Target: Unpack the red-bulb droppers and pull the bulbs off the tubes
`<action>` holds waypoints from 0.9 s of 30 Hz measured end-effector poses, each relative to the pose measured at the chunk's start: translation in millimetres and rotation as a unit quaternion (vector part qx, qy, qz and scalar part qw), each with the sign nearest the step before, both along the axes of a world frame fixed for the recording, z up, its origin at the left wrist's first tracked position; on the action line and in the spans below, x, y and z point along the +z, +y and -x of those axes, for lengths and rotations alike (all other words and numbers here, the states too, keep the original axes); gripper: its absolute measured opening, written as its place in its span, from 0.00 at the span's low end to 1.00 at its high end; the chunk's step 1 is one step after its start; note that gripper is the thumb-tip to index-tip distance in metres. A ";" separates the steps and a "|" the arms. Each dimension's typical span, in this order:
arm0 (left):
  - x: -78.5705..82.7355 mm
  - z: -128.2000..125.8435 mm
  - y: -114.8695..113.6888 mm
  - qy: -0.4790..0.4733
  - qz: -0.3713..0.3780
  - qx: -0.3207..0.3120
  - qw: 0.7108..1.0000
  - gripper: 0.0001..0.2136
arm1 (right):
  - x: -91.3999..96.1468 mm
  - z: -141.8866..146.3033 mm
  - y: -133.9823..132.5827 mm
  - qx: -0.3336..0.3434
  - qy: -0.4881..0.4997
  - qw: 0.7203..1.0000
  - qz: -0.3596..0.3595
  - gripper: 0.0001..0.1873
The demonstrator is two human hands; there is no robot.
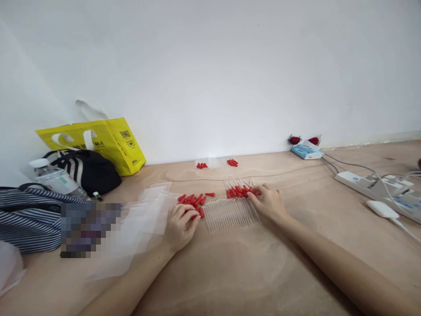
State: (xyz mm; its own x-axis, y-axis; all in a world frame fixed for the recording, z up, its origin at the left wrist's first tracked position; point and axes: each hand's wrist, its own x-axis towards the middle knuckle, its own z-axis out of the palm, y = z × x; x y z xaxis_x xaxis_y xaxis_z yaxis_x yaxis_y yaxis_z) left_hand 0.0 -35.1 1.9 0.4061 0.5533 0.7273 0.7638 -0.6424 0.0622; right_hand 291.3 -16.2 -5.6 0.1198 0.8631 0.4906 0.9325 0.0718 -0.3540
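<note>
My left hand (180, 224) is curled over a loose pile of small red tapered pieces (189, 199), its fingers and thumb closed on one at the pile's near edge. My right hand (270, 202) pinches a red piece at the right end of a cluster of red pieces (237, 192). These lie among the far row of thin clear sticks (233, 181); whether each is fitted on a stick is too small to tell. Nearer to me, a second row of clear sticks (230, 215) lies side by side on the wooden table (250, 267).
Clear plastic bags (141, 224) lie left of my left hand. Two small groups of red pieces (201, 166) sit at the wall. A yellow bag (125, 149), bottle (59, 177) and striped bag (29, 219) stand left; a power strip (378, 188) and tissue pack (307, 150) lie right.
</note>
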 end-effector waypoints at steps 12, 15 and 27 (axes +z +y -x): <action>0.5 -6.4 -2.5 -0.009 0.027 -0.061 0.998 0.05 | 9.6 19.1 18.8 -0.043 0.034 0.999 -0.002 0.17; 2.2 -18.4 -3.2 -0.046 0.061 -0.081 0.994 0.06 | 8.2 24.1 -2.6 0.068 0.100 0.991 -0.065 0.17; 0.8 -86.3 -5.0 -0.177 0.275 -0.003 0.945 0.10 | -9.3 60.1 -44.8 0.229 0.068 0.963 -0.122 0.08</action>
State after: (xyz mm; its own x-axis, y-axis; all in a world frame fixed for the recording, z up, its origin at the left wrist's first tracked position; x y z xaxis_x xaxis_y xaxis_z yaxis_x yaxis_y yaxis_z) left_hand 86.3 -40.1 2.7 0.1961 0.8858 0.4205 0.6296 -0.4425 0.6386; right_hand 231.2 -61.1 -14.9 -0.1683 0.7025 0.6915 0.7296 0.5605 -0.3918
